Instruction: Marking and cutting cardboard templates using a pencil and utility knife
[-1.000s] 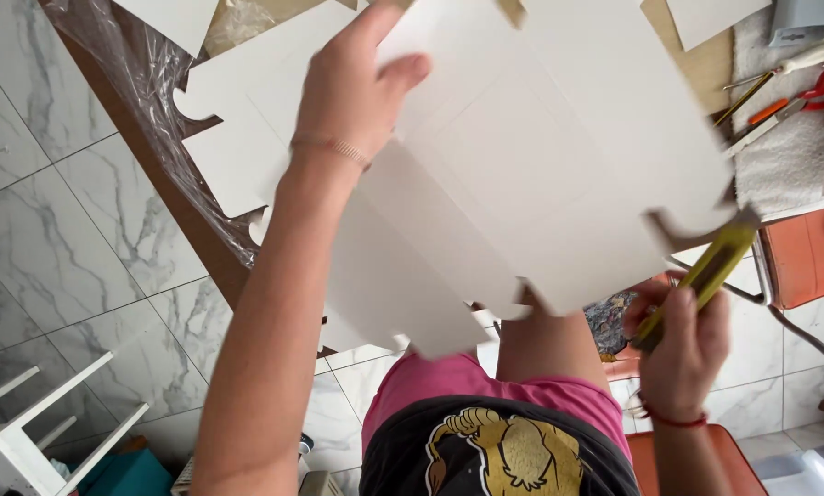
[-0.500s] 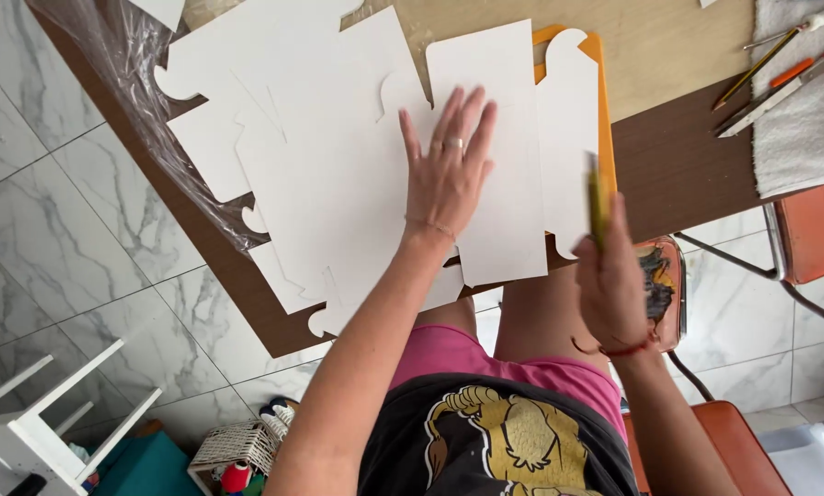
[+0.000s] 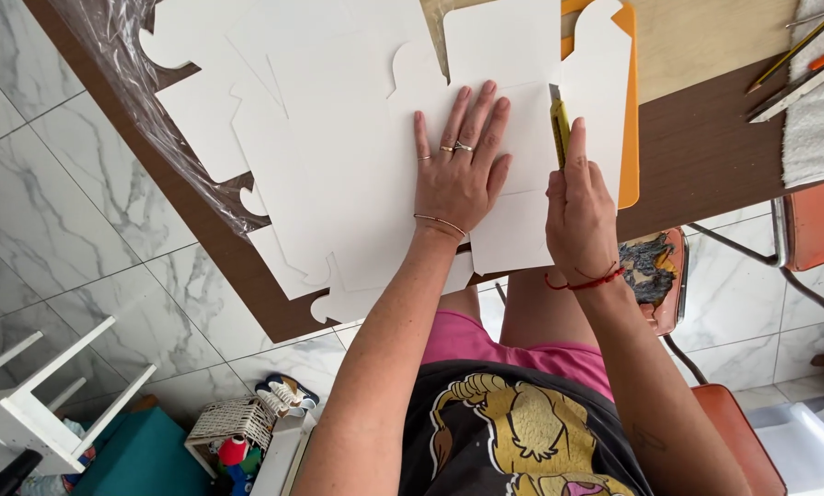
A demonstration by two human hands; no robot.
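Head view: the left hand (image 3: 460, 174) lies flat on a white die-cut cardboard sheet (image 3: 338, 156), its fingers (image 3: 474, 115) spread wide and pressing the card down onto the brown tabletop (image 3: 697, 156). The right hand (image 3: 579, 207) is curled closed around a yellow utility knife (image 3: 559, 129), whose tip meets the card just to the right of the left hand. The forefinger runs along the top of the handle. An orange cutting mat (image 3: 627, 138) shows under the sheet's right edge, so the blade sits over it.

To cut well here, I judge that the pressing hand should stay close beside the line but never in the blade's path, the knife should lean low and be drawn with even, light pressure, and the cut should remain above the mat so that the tabletop is spared.

Both forearms reach forward from the body, the left wrist straight and low with a thin bracelet on it. The right wrist, tied with a red thread, is cocked slightly inward. The sheet's near edge overhangs the tabletop above the person's lap.
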